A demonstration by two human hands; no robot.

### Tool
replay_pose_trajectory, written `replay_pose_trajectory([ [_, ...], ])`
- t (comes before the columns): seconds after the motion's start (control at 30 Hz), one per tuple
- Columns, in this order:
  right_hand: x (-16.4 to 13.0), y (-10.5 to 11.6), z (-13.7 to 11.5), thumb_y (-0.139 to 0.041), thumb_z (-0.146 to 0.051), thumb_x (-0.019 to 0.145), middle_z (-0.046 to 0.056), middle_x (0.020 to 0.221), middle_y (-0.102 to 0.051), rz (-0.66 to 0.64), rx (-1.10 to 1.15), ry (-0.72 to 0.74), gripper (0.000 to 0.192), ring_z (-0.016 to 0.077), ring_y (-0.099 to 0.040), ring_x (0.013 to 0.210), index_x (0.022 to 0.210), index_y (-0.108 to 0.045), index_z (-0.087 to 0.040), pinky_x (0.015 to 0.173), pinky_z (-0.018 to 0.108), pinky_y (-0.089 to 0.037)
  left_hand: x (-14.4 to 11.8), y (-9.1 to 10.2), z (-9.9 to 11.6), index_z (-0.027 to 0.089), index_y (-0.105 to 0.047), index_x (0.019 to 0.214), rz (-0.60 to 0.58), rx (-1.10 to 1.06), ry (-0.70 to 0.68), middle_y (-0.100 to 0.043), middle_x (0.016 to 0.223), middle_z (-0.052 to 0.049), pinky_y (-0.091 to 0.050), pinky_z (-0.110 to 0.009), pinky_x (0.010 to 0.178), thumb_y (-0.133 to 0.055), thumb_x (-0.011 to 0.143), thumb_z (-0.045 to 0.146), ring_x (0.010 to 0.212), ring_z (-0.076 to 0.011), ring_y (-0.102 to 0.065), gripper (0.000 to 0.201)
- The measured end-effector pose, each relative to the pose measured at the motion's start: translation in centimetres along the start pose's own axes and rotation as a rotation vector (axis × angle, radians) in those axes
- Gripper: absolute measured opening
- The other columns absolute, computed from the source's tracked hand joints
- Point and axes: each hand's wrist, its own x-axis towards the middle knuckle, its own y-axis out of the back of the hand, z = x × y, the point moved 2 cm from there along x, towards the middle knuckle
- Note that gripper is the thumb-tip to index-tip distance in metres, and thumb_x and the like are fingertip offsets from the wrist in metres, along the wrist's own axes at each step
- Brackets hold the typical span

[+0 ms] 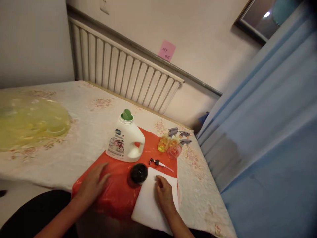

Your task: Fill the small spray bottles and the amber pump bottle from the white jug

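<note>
We see a white cloth (pixel 153 201), flat and rectangular, lying at the near edge of the table (pixel 74 132) with its far left corner over a red plastic sheet (pixel 119 195). Our right hand (pixel 163 193) rests palm down on the cloth, fingers loosely together and slightly curled, pressing on the fabric rather than gripping it; the forearm runs back toward the lower edge of the view. Our left hand (pixel 92 184) lies flat on the red sheet, fingers together and stretched forward, closed on nothing. Between the two hands, just beside the cloth's far left corner, stands a small dark round bottle (pixel 138 174). Beyond it a white detergent jug (pixel 126 140) with a green cap stands upright on the red sheet. A small pump nozzle (pixel 158 163) lies beside the cloth's far edge, and three little spray bottles (pixel 172 143) with grey triggers cluster at the sheet's far right corner.
</note>
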Motion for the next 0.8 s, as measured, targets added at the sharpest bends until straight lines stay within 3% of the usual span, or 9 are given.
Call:
replay_pose_trajectory([
  [0.07, -0.6, -0.7, 0.2, -0.049, -0.014, 0.084, 0.009, 0.096, -0.074, -0.002, -0.014, 0.033, 0.030, 0.0218, -0.070, 0.083, 0.107, -0.068, -0.018, 0.077, 0.034, -0.058, 0.0, 2.7, -2.1, 0.011, -0.058, 0.118, 0.019, 0.138, 0.047, -0.067, 0.120, -0.020, -0.045, -0.046, 0.103, -0.042, 0.085, 0.040, 0.114, -0.0340, -0.062, 0.047],
  [0.17, -1.3, -1.7, 0.5, -0.046, -0.014, 0.086, 0.010, 0.096, -0.072, 0.006, -0.039, 0.091, 0.028, 0.0236, -0.068, 0.089, 0.104, -0.067, -0.018, 0.082, 0.038, -0.056, -0.3, 5.9, -4.4, 0.010, -0.060, 0.110, -0.057, 0.277, 0.175, -0.067, 0.111, -0.021, -0.046, -0.045, 0.096, -0.042, 0.085, 0.040, 0.108, -0.0348, -0.062, 0.044],
  [0.3, -1.9, -2.3, 1.0, -0.044, -0.011, 0.086, 0.011, 0.098, -0.070, 0.021, -0.074, 0.152, 0.029, 0.0255, -0.065, 0.093, 0.103, -0.066, -0.018, 0.087, 0.042, -0.054, -1.4, 7.8, -6.1, 0.017, -0.062, 0.097, -0.129, 0.284, 0.341, -0.071, 0.102, -0.016, -0.047, -0.041, 0.081, -0.045, 0.084, 0.043, 0.097, -0.0336, -0.066, 0.034],
  [0.47, -2.3, -2.3, 1.2, -0.045, -0.010, 0.085, 0.010, 0.095, -0.070, 0.035, -0.115, 0.174, 0.028, 0.0265, -0.065, 0.090, 0.100, -0.066, -0.019, 0.085, 0.043, -0.054, -3.0, 7.3, -7.1, 0.023, -0.055, 0.065, -0.139, 0.211, 0.464, -0.066, 0.058, -0.004, -0.041, -0.033, 0.059, -0.053, 0.077, 0.047, 0.063, -0.0273, -0.065, 0.027],
  [0.63, -2.3, -2.3, 1.1, -0.045, -0.010, 0.086, 0.011, 0.094, -0.069, 0.035, -0.136, 0.200, 0.027, 0.0272, -0.064, 0.090, 0.099, -0.066, -0.019, 0.085, 0.044, -0.054, -4.4, 5.7, -6.9, 0.024, -0.053, 0.066, -0.032, 0.098, 0.581, -0.067, 0.059, 0.000, -0.041, -0.029, 0.056, -0.065, 0.064, 0.040, 0.064, -0.0256, -0.066, 0.020],
  [0.8, -2.4, -2.3, 1.1, -0.044, -0.010, 0.086, 0.010, 0.093, -0.069, 0.041, -0.142, 0.219, 0.027, 0.0263, -0.064, 0.089, 0.099, -0.066, -0.019, 0.083, 0.043, -0.054, -5.1, 4.9, -6.1, 0.025, -0.050, 0.069, 0.081, 0.047, 0.621, -0.063, 0.059, 0.001, -0.040, -0.028, 0.057, -0.061, 0.061, 0.021, 0.065, -0.0250, -0.065, 0.014],
])
